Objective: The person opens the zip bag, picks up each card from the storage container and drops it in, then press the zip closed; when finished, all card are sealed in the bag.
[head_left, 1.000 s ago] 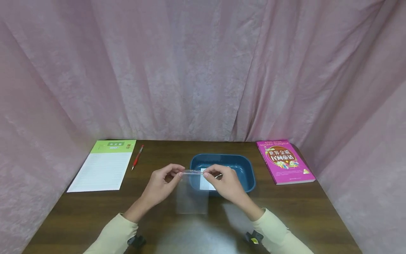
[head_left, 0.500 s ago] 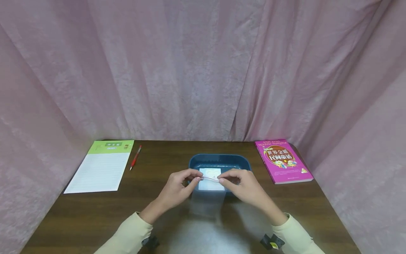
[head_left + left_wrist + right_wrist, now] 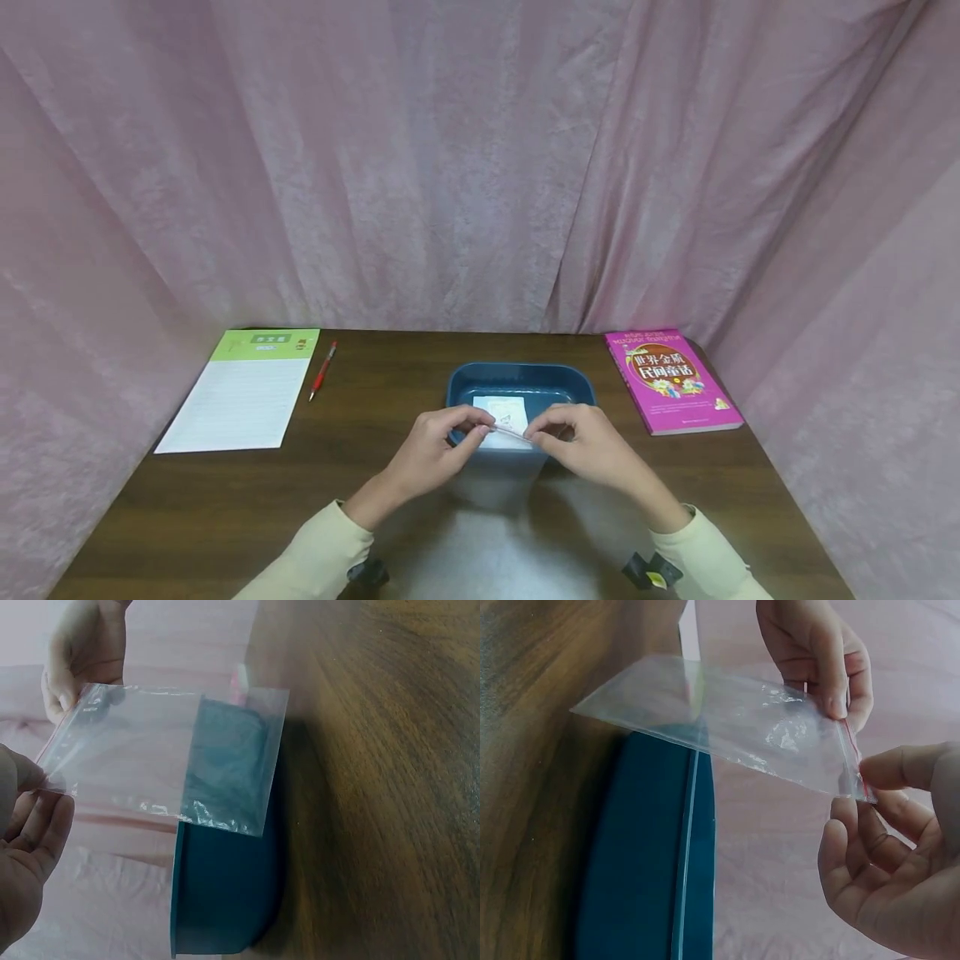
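Together, the left hand [image 3: 433,457] and right hand [image 3: 592,442], fingers curled, pinch the red-striped top of a clear bag [image 3: 135,750], at lower centre of the head view, near the blue tray [image 3: 517,378].

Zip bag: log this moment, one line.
clear zip bag: hanging; left hand: pinching one corner; right hand: pinching another; blue basin: white card inside

The left hand [image 3: 435,452] and right hand [image 3: 591,443] face each other, pinching with bent fingers [image 3: 456,414], sleeved forearms [image 3: 315,552] angled inward.
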The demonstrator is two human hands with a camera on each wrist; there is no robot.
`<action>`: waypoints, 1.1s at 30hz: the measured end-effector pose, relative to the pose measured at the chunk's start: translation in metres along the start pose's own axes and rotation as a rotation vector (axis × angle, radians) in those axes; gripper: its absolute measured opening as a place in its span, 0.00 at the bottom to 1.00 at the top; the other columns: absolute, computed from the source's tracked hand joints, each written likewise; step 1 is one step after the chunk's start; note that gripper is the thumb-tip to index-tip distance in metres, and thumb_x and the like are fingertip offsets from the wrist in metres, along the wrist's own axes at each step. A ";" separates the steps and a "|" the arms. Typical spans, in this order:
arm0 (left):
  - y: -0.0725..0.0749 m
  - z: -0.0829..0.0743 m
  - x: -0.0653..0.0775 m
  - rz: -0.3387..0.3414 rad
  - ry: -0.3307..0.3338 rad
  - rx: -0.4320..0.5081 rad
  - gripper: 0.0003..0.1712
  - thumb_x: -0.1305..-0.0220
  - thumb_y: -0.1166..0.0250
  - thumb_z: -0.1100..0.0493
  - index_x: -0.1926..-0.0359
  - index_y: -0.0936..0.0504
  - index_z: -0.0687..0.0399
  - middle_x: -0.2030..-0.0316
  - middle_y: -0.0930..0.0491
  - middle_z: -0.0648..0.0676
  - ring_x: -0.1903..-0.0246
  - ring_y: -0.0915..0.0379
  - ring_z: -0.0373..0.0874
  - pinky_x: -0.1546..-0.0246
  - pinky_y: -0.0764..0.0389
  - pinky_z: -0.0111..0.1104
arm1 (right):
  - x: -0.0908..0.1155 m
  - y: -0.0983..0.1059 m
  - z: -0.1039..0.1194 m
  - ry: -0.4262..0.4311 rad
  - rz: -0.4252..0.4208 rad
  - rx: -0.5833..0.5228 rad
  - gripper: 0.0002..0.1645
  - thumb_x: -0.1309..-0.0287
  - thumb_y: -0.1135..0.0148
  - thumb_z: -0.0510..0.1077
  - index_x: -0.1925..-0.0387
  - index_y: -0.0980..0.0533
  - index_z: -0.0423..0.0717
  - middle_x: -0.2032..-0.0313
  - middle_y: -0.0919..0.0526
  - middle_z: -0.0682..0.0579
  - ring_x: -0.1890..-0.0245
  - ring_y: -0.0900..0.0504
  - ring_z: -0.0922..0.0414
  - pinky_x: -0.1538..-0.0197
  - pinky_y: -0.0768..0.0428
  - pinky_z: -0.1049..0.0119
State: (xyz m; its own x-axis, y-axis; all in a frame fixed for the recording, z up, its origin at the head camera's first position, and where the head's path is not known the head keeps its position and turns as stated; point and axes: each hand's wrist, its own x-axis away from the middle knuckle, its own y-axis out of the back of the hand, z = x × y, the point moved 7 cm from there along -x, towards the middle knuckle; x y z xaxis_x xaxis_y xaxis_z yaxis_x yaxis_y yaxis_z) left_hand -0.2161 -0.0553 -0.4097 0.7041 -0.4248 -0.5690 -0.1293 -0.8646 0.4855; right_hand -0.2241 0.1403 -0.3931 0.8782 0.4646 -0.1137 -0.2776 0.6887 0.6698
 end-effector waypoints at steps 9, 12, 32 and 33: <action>-0.001 0.000 -0.002 -0.005 -0.002 0.014 0.07 0.30 0.35 0.63 0.53 0.15 0.52 0.59 0.12 0.47 0.64 0.18 0.35 0.61 0.15 0.31 | 0.003 0.005 0.003 0.007 0.041 -0.004 0.08 0.38 0.29 0.43 0.57 0.12 0.51 0.63 0.12 0.61 0.63 0.18 0.62 0.58 0.18 0.67; -0.002 -0.003 -0.004 -0.005 -0.016 0.017 0.07 0.30 0.35 0.64 0.53 0.15 0.53 0.59 0.12 0.48 0.63 0.17 0.36 0.60 0.15 0.31 | 0.004 0.006 0.004 0.021 0.069 0.007 0.08 0.39 0.28 0.44 0.57 0.11 0.51 0.66 0.13 0.64 0.66 0.20 0.63 0.62 0.19 0.67; -0.008 -0.004 -0.002 0.018 -0.013 0.008 0.06 0.30 0.34 0.63 0.54 0.15 0.55 0.60 0.12 0.50 0.61 0.16 0.36 0.58 0.15 0.32 | 0.005 0.005 -0.008 -0.054 0.025 -0.047 0.05 0.39 0.28 0.48 0.66 0.12 0.53 0.71 0.15 0.61 0.67 0.20 0.60 0.64 0.19 0.66; -0.008 -0.004 -0.001 0.019 -0.003 0.005 0.06 0.31 0.34 0.63 0.54 0.15 0.55 0.60 0.12 0.50 0.61 0.16 0.36 0.58 0.15 0.32 | 0.005 0.005 -0.010 -0.064 0.021 -0.052 0.05 0.39 0.28 0.48 0.66 0.12 0.53 0.71 0.15 0.61 0.67 0.19 0.59 0.63 0.19 0.66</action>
State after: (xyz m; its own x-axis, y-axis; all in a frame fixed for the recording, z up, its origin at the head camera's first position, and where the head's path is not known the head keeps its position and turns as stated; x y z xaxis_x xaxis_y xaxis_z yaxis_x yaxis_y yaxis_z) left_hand -0.2132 -0.0471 -0.4098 0.6994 -0.4419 -0.5618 -0.1458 -0.8576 0.4931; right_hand -0.2244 0.1512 -0.3977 0.8948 0.4435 -0.0518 -0.3144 0.7081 0.6323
